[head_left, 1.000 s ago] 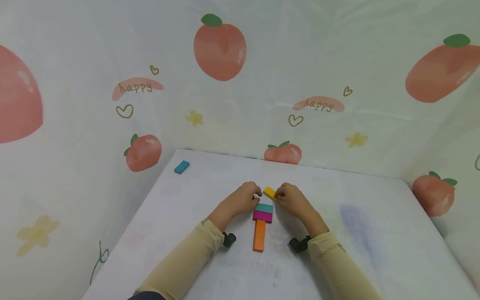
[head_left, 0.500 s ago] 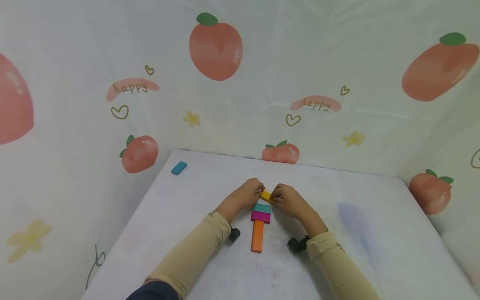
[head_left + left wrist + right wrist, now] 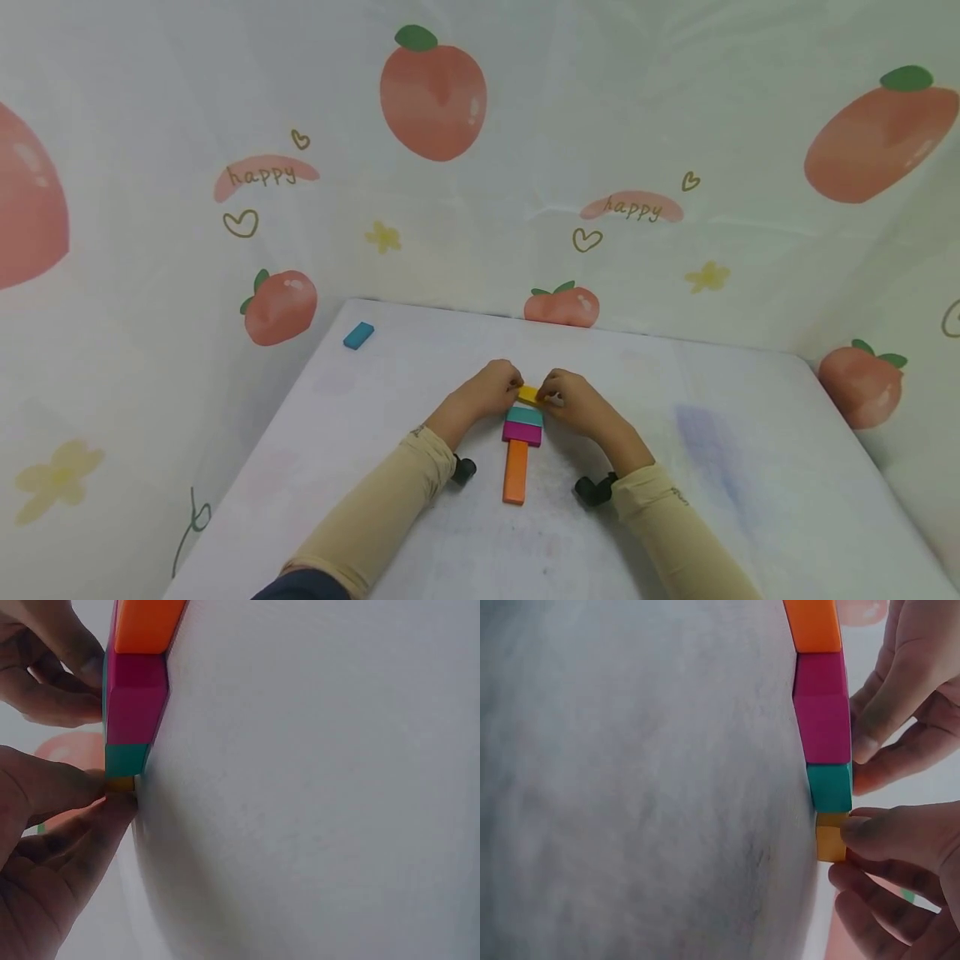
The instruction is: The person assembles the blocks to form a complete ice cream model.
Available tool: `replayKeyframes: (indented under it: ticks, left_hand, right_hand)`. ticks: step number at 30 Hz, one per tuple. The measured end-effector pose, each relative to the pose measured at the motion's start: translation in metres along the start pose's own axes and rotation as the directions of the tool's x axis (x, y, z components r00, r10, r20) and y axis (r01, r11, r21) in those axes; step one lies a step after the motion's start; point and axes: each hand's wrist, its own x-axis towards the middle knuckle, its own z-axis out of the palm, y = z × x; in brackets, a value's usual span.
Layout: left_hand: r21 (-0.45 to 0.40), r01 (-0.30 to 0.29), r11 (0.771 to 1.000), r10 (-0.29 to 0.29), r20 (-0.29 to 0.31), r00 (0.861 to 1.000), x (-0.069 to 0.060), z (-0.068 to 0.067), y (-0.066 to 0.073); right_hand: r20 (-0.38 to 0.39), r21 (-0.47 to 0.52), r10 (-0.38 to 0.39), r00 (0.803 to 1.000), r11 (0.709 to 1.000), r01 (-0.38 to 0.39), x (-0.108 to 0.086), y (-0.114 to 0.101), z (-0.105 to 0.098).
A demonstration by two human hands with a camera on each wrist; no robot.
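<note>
A yellow block (image 3: 529, 394) lies crosswise on the table just beyond a teal block (image 3: 525, 416). My left hand (image 3: 489, 393) pinches its left end; in the left wrist view the thumb and fingertips close on the yellow end. From the other side my right hand (image 3: 579, 403) pinches the right end, with the thumb on the block in the right wrist view. Touching the teal block on the near side is a magenta block (image 3: 522, 433). An orange block (image 3: 515, 472) extends lengthwise from the magenta one toward me. My fingers hide both yellow ends in the head view.
A blue block (image 3: 358, 336) lies alone near the table's back left corner. Behind the white table (image 3: 720, 500) hangs a printed curtain (image 3: 495, 208) with fruit and hearts. A small black camera sits at each wrist, close to the tabletop.
The yellow block has swung from slanted to nearly crosswise and come closer to the teal block. My left hand, apart from it at first, has taken its left end.
</note>
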Motion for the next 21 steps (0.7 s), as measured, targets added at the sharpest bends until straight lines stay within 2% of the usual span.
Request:
replayKeyframes:
  ticks: [6, 16, 21]
  left_hand:
    - [-0.042, 0.018, 0.999, -0.018, -0.010, 1.000, -0.010, 0.000, 0.000]
    - [-0.067, 0.076, 0.995, -0.076, -0.002, 0.997, -0.018, 0.004, 0.002]
    - [-0.072, 0.084, 0.994, -0.084, -0.002, 0.996, -0.022, 0.004, 0.006]
  right_hand:
    - [0.004, 0.006, -0.025, 1.000, 1.000, 0.025, -0.002, -0.003, 0.001]
    - [0.031, 0.022, -0.011, 0.999, 1.000, 0.010, -0.010, -0.008, -0.001]
    - [0.043, 0.014, -0.019, 0.999, 1.000, 0.019, -0.013, -0.008, -0.001]
